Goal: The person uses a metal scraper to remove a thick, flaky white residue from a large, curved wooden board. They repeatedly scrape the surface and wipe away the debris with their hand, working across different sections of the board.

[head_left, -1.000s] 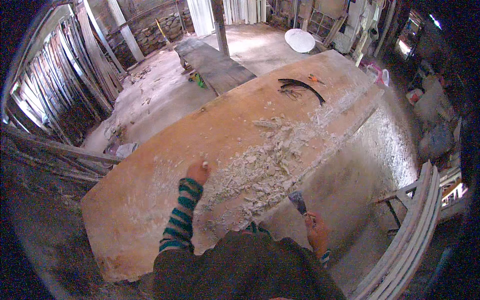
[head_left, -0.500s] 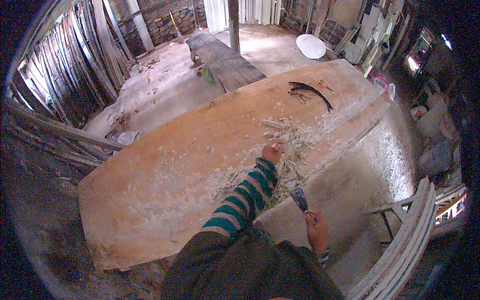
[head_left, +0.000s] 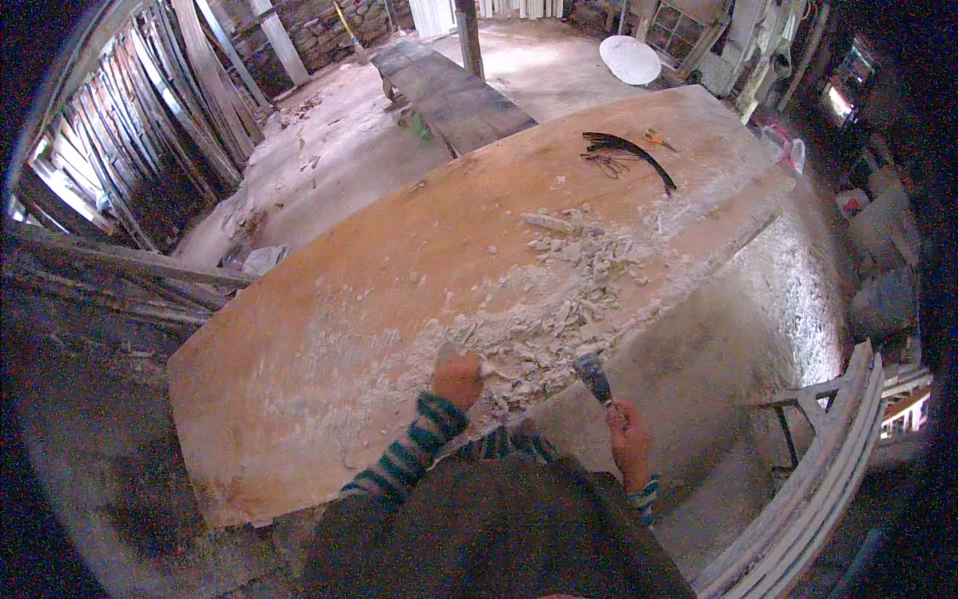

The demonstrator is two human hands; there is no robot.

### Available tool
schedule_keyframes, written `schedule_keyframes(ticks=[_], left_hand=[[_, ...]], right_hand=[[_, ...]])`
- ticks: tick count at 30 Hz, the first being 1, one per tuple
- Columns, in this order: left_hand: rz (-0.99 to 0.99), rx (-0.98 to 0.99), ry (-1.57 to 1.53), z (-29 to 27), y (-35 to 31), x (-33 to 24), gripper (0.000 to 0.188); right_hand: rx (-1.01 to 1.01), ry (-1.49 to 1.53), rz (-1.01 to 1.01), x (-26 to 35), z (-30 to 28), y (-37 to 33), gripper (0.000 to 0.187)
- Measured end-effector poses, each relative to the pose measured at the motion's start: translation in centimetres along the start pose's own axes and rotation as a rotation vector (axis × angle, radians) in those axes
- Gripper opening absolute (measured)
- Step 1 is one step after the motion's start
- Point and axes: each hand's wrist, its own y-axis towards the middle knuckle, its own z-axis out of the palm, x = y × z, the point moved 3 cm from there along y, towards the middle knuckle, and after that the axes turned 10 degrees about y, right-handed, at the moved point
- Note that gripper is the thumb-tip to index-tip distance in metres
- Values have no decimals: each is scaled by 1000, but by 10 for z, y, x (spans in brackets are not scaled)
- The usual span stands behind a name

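Note:
My right hand (head_left: 629, 439) is wrapped round the handle of a putty knife (head_left: 593, 376). The knife's grey, caked blade points up and away, by the near edge of a wooden board (head_left: 299, 309). My left hand (head_left: 459, 380), in a green-and-grey striped sleeve, is low over the board with its fingers curled closed. Whatever those fingers hold, if anything, is too blurred to make out. Just beyond and to the right of this hand lie whitish broken plaster-like flakes (head_left: 589, 280), spread along the board's near side with pale dust.
A black curved strip (head_left: 639, 155) and an orange-handled tool (head_left: 659, 141) lie at the board's far end. Behind it stands a dark bench (head_left: 449, 95) next to a post (head_left: 469, 40). A white round disc (head_left: 630, 60) is farther back; stacked pale frames (head_left: 813, 489) are at near right.
My left hand has drawn back from the heap of flakes, toward me and to the left. The right hand still holds the putty knife in nearly the same place. The view has shifted slightly.

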Motion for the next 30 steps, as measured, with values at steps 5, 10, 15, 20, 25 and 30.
schedule_keyframes(ticks=[5, 10, 15, 20, 25, 30], left_hand=[[-50, 8, -403, 2, 94, -66, 26], [-220, -130, -524, 33, 141, -53, 33], [-312, -118, -1416, -25, 69, -13, 20], [-492, -211, -954, -73, -61, 66, 11], [-664, -105, -631, -84, -134, 92, 14], [-428, -304, -480, -27, -122, 44, 18]], right_hand=[[-13, -100, -46, -1, -14, 6, 31], [-30, -83, -130, 3, -23, 15, 31], [-23, -148, -145, 3, -22, 23, 30], [97, -152, -127, 15, -3, 42, 29], [102, -84, -313, 46, 22, 49, 26], [213, -9, -241, 45, 27, 69, 25]])
